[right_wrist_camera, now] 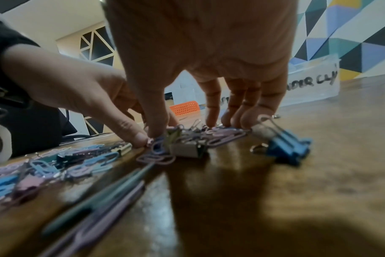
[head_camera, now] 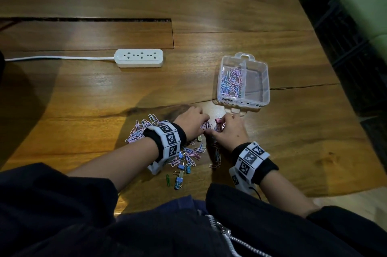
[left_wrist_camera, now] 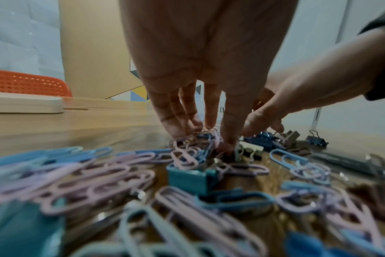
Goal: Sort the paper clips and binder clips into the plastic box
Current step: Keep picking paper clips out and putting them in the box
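A clear plastic box (head_camera: pixel 265 80) stands open on the table, with paper clips (head_camera: pixel 231 82) in its left compartment and nothing in the right one. Just in front of it, my left hand (head_camera: pixel 204 125) (left_wrist_camera: pixel 202 139) pinches a clump of pink and blue paper clips (left_wrist_camera: pixel 193 147) between thumb and fingers. My right hand (head_camera: pixel 217 129) (right_wrist_camera: pixel 187 128) faces it, with straight fingertips (right_wrist_camera: pixel 248 120) resting on the same clump. A white binder clip (right_wrist_camera: pixel 187 149) lies under that hand and a blue binder clip (right_wrist_camera: pixel 286 146) beside it.
Loose paper clips (head_camera: pixel 138 133) and several small binder clips (head_camera: pixel 180 173) are scattered under and around my left wrist. A white power strip (head_camera: pixel 139 58) with its cord lies at the back left. The table edge (head_camera: pixel 326 51) runs along the right.
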`<state>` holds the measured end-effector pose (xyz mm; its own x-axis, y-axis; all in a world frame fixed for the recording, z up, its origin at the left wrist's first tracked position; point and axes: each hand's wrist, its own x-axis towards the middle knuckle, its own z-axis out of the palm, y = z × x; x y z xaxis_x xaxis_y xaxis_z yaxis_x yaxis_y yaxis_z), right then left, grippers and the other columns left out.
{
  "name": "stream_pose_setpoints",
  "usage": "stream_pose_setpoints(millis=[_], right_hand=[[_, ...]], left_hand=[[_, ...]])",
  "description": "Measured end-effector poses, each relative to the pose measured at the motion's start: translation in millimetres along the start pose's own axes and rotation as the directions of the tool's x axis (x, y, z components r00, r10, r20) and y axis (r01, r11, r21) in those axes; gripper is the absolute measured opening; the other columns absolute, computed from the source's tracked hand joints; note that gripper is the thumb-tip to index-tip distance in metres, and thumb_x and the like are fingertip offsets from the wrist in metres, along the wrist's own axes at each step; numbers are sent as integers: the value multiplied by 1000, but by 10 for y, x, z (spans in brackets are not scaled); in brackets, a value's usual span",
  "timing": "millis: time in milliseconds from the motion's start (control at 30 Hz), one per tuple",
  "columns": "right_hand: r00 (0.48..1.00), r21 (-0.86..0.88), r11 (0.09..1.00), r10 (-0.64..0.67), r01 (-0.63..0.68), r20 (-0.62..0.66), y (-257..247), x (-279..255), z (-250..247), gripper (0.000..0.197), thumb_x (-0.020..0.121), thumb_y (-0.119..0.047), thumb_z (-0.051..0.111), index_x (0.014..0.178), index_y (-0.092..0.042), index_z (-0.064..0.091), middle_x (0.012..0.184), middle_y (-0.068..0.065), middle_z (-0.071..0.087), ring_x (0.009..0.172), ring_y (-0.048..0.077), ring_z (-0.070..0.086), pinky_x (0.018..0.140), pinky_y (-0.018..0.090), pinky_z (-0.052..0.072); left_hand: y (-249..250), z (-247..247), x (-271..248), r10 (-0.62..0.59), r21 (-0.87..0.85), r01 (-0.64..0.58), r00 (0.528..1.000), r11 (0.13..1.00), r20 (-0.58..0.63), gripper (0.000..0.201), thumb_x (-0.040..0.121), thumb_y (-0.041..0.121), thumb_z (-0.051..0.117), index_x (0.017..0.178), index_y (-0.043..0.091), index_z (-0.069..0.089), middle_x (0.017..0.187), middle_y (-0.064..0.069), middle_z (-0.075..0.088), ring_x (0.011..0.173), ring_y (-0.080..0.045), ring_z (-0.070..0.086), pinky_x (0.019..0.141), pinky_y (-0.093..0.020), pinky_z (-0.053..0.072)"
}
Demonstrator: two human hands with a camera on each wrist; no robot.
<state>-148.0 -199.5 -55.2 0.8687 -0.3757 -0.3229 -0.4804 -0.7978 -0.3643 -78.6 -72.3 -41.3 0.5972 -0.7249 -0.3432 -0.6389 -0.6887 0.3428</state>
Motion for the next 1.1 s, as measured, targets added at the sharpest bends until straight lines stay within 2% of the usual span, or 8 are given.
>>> stream_pose_setpoints(millis=[167,267,533,767,867,967,1033,1100], right_hand=[[994,103,993,-58,49,94,-57,-3,-57,42,69,-32,74,98,-7,55,110,10,48,100,21,45,81,26,35],[989,103,993,-76,64,127,-40,1,-87,37,70,-25,74,97,-8,57,108,8,49,92,14,40,81,26,37],[982,98,987,-136,124,128,5,11,-64,21,78,-23,67,89,-5,60,86,3,48,86,21,50,70,24,31],[991,93,993,-89,80,103,25,-13,-85,24,75,-20,71,90,-8,57,91,4,51,84,17,46,72,27,37],[998,60,998,-33,30,47,20,-20,-61,29,71,-26,74,89,-12,56,99,6,54,95,21,50,83,34,47],[999,59,998,28,-29,17,9,-26,-73,29,70,-27,74,89,-12,58,104,9,52,101,24,48,89,38,46],[1000,53,998,19,-20,24,-15,-37,-81,23,76,-21,69,93,-8,61,104,10,55,101,24,51,87,34,45],[999,32,999,-19,18,28,-50,-51,-82,17,82,-15,62,95,-6,62,103,11,60,100,23,54,81,29,42]], left_hand=[[-21,-19,12,-62,-9,62,998,998,33,33,85,30,60,110,9,54,116,-11,51,109,-26,49,90,-36,44],[-38,-28,24,-74,-23,75,996,997,40,30,83,32,62,103,11,54,116,-9,49,110,-24,44,90,-36,43],[-1,-49,37,70,14,-71,996,997,60,39,85,22,61,121,12,52,121,-9,49,115,-25,44,93,-36,39],[-14,-55,41,60,-22,-57,992,998,108,20,87,18,56,103,5,57,112,-11,51,103,-26,51,82,-32,41],[-25,-52,51,54,-73,-46,993,996,110,5,85,12,56,89,11,54,98,-9,51,94,-24,52,75,-29,39],[-46,-55,80,5,-175,14,994,984,106,20,79,5,59,71,16,43,85,-3,48,81,-20,47,64,-25,37],[-77,-70,77,-48,-274,75,993,959,104,32,78,1,60,63,20,39,76,1,49,77,-18,48,57,-21,36],[-122,-91,61,-94,-387,126,991,913,100,34,77,-3,61,61,20,41,70,6,49,76,-17,52,58,-18,39]])
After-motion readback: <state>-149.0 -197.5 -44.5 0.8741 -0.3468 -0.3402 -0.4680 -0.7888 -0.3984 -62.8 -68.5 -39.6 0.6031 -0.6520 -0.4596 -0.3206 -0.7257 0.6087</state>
